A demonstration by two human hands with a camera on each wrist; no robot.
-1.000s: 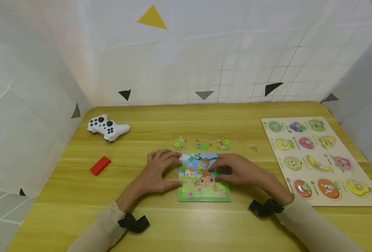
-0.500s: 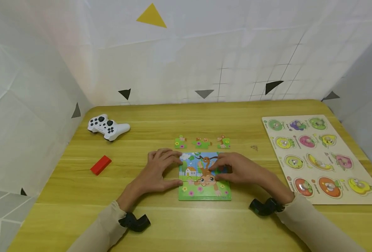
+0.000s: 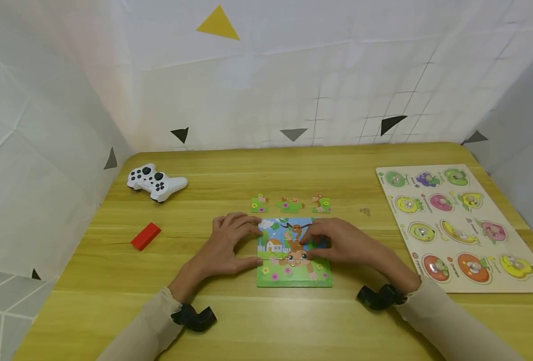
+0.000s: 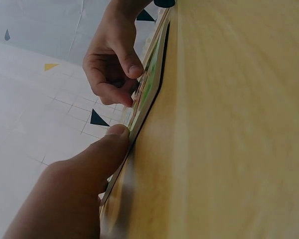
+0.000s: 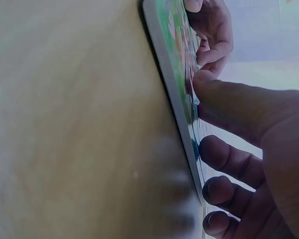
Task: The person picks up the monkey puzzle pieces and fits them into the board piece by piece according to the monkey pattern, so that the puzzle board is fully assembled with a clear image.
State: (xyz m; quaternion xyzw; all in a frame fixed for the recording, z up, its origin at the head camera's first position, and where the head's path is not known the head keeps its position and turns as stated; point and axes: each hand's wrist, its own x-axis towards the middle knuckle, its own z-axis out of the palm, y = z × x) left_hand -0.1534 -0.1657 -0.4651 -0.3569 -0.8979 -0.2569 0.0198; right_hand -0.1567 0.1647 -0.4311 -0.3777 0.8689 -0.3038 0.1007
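Note:
A picture puzzle (image 3: 293,277) with a monkey and a house lies flat in its tray. My left hand (image 3: 226,245) rests at the tray's left side, thumb and fingers spread and touching its edge. Over the right part of the picture is my right hand (image 3: 338,242), its thumb and index finger on a puzzle piece that they partly cover. In the right wrist view my right thumb (image 5: 239,102) touches the picture surface; the other fingers are bent. The left wrist view shows my left thumb (image 4: 107,149) against the tray's edge (image 4: 152,107).
Loose pieces lie behind the tray: a left one (image 3: 259,204), a middle one (image 3: 290,205) and a right one (image 3: 321,204). A white game controller (image 3: 156,183) and a red block (image 3: 146,236) are on the left, a wooden fruit board (image 3: 433,215) on the right.

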